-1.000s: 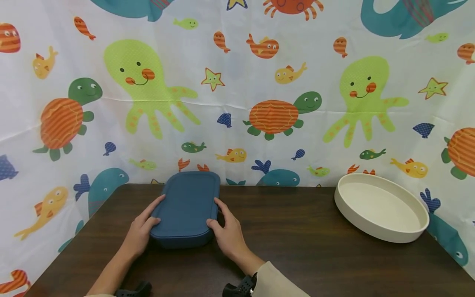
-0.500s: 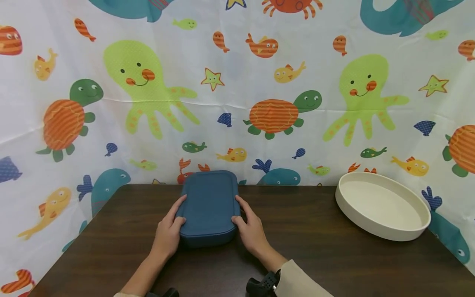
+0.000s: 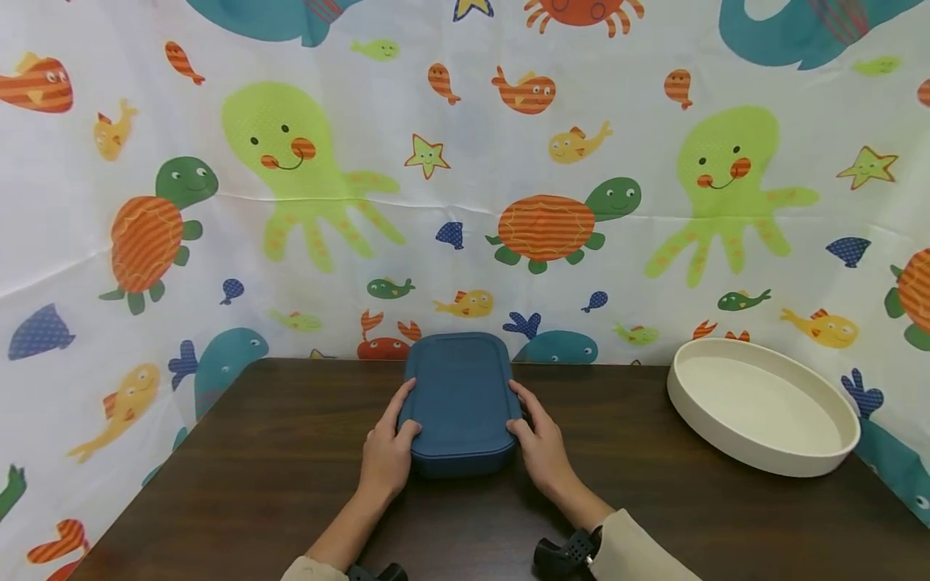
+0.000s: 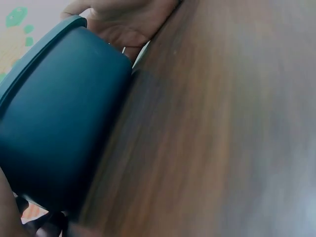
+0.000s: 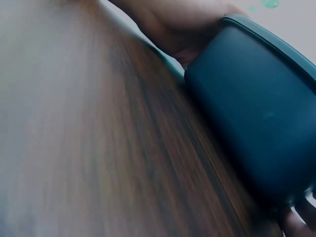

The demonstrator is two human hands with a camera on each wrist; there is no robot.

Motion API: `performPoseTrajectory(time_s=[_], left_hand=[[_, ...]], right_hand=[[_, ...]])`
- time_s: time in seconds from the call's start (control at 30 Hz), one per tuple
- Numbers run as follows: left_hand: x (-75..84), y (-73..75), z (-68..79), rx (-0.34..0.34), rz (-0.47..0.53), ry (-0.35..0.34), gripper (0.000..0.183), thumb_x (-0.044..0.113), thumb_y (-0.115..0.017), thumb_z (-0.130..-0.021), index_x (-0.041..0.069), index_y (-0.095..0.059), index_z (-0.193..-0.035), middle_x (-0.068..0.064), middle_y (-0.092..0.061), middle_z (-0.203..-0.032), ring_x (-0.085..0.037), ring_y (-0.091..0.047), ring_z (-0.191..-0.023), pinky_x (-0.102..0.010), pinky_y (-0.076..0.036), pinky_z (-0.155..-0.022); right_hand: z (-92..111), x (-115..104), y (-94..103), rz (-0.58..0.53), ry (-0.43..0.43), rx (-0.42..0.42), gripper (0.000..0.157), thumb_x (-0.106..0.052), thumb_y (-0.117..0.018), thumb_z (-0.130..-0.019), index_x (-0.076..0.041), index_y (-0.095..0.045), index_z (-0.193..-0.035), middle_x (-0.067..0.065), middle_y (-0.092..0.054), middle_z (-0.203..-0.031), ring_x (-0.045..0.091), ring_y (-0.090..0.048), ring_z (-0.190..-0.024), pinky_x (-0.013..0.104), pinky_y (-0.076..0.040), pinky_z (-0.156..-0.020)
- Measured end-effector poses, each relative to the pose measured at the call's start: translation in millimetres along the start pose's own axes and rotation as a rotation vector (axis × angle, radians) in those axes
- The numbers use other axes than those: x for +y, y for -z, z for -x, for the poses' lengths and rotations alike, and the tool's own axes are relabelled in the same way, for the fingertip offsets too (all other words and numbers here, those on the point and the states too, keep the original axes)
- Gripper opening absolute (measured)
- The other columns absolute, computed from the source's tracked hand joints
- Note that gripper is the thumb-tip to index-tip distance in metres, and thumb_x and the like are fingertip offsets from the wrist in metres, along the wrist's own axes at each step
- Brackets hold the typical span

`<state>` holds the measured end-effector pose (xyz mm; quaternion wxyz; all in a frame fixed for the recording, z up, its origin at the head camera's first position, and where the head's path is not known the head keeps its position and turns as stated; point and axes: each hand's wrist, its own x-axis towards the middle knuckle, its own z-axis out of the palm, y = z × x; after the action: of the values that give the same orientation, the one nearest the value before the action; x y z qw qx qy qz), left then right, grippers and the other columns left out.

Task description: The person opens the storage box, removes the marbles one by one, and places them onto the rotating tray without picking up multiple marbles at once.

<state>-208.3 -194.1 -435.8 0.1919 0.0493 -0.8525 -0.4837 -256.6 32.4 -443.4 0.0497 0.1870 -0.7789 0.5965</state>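
Observation:
A dark blue lidded storage box with rounded corners is held between both hands near the middle of the table. My left hand grips its left side, the thumb at the lid's edge. On the opposite side my right hand holds it the same way, its thumb also at the lid's rim. Both wrist views show the box's smooth side wall close over the wood, with the lid rim along its top. Fingers under and behind the box are largely hidden.
A round cream tray with a low wall stands at the table's right. The dark wooden table reaches back to a white cloth printed with sea animals.
Both hands have moved the blue box rightward across the table, from left of centre to the middle. Their hold on it looks the same. The cream tray has stayed in place.

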Motion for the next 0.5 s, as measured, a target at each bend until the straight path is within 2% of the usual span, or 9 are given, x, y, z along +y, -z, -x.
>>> performPoseTrajectory(time_s=[0.03, 0.1, 0.17, 0.33, 0.5], left_hand=[[1.5, -2.6, 0.0, 0.002, 0.002, 0.000, 0.060, 0.014, -0.045, -0.091, 0.040, -0.036, -0.145, -0.009, -0.056, -0.061, -0.012, -0.028, -0.041, -0.027, -0.033, -0.050], [4.7, -7.4, 0.0, -0.002, 0.006, -0.004, 0.060, 0.014, -0.044, -0.091, 0.040, -0.036, -0.144, -0.002, -0.040, -0.048, -0.010, -0.021, -0.040, -0.026, -0.026, -0.046], [8.1, -12.2, -0.5, -0.010, 0.013, -0.006, 0.059, 0.014, -0.043, -0.092, 0.042, -0.036, -0.144, 0.002, -0.028, -0.045, -0.010, -0.017, -0.039, -0.026, -0.022, -0.043], [16.1, -24.9, -2.3, -0.026, 0.030, -0.021, 0.058, 0.015, -0.043, -0.093, 0.042, -0.036, -0.144, 0.003, -0.028, -0.046, -0.011, -0.019, -0.038, -0.025, -0.020, -0.041], [20.9, -40.0, -3.8, -0.038, 0.032, -0.037, 0.059, 0.015, -0.043, -0.092, 0.042, -0.036, -0.144, 0.002, -0.029, -0.045, -0.010, -0.019, -0.037, -0.026, -0.020, -0.040]], right_hand=[[0.8, 0.1, 2.3, -0.015, -0.009, 0.000, 0.054, -0.015, -0.049, -0.093, -0.034, -0.041, -0.143, 0.009, -0.044, -0.147, 0.029, -0.048, -0.131, 0.051, -0.042, -0.101], [2.2, 0.1, 6.4, -0.033, -0.028, 0.008, 0.055, -0.013, -0.049, -0.093, -0.032, -0.041, -0.144, 0.010, -0.044, -0.147, 0.029, -0.048, -0.130, 0.049, -0.043, -0.100], [3.6, -0.5, 10.6, -0.046, -0.052, 0.019, 0.055, -0.012, -0.050, -0.093, -0.030, -0.041, -0.144, 0.010, -0.042, -0.149, 0.030, -0.046, -0.132, 0.048, -0.042, -0.101], [4.9, -1.2, 23.3, -0.033, -0.107, 0.047, 0.060, -0.009, -0.049, -0.093, -0.025, -0.035, -0.148, 0.013, -0.042, -0.148, 0.034, -0.046, -0.132, 0.051, -0.040, -0.102], [9.4, 2.9, 38.6, -0.042, -0.107, 0.064, 0.059, -0.012, -0.050, -0.092, -0.029, -0.036, -0.147, 0.010, -0.044, -0.147, 0.030, -0.048, -0.130, 0.047, -0.042, -0.101]])
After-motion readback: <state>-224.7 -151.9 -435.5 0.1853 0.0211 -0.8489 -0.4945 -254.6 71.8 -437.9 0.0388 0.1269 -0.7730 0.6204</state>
